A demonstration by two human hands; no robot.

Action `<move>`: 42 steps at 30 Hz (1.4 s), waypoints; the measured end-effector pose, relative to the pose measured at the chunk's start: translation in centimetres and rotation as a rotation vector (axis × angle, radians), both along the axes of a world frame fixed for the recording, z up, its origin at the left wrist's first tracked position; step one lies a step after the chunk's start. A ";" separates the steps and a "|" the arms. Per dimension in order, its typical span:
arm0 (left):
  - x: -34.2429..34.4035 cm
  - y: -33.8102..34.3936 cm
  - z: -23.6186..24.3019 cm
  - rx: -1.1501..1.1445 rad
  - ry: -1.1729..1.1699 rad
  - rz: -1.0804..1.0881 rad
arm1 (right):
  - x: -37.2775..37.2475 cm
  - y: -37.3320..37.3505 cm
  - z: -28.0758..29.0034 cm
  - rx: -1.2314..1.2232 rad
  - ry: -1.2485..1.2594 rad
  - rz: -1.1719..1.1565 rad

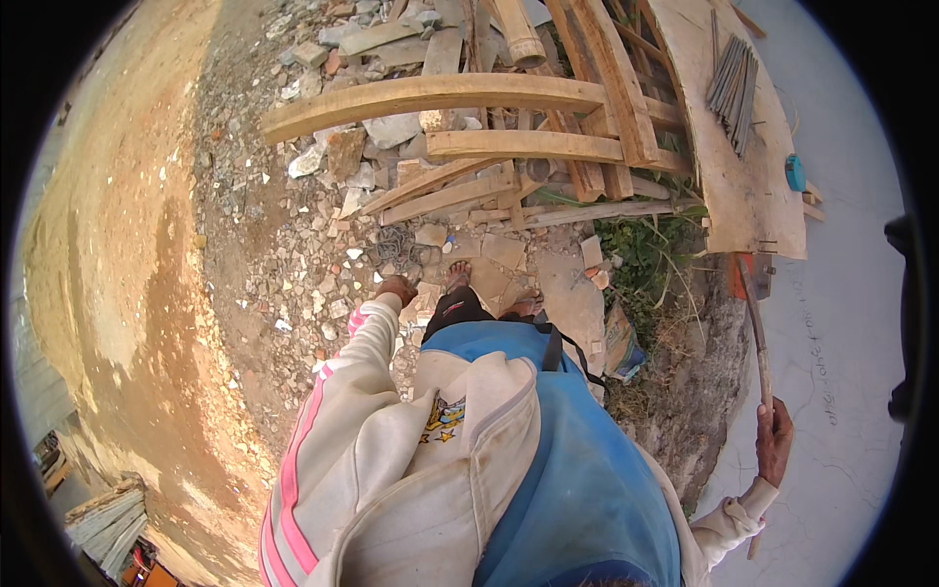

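My right hand [775,440] is wrapped round a long thin brown rod [758,338], which I cannot tell is metal or wood. The rod's upper end lies by the near edge of a board [748,210], beside a red block [751,276]; its other end shows below my wrist. My left hand [396,287] hangs low by my left side, seen from above, with its fingers mostly hidden. Just beyond it on the ground lies a tangle of dark wire [399,248], apart from the hand as far as I can see.
A bundle of grey metal rods [734,93] and a teal tape measure [794,173] rest on the board. Timber beams [440,93] cross the ground ahead, over broken stone and rubble [303,220]. Weeds [641,254] grow beside the pale wall-like surface [831,323] at right.
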State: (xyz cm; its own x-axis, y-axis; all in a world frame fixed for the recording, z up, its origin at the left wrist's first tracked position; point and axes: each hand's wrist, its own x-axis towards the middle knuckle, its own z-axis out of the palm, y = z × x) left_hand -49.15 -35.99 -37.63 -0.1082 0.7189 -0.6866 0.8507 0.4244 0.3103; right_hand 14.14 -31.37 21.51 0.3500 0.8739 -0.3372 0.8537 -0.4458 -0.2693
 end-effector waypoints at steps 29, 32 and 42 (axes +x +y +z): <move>-0.4 -3.6 -3.5 0.118 -0.357 0.811 | -5.5 -9.6 -35.2 -0.524 0.157 -0.009; 5.2 -1.4 -0.9 -0.011 -0.368 0.570 | -5.4 -9.9 -36.2 -0.523 0.178 -0.013; 14.3 13.1 15.4 0.099 -0.776 -0.346 | -2.9 -10.4 -40.8 -0.385 0.274 -0.236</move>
State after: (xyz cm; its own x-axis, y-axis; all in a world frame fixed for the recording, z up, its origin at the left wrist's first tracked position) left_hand -34.83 -22.90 -22.19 0.6032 0.6853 -0.4080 0.4588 0.1203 0.8803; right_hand 11.28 -41.73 -19.29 0.3758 0.5768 -0.7253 0.6395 -0.7279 -0.2475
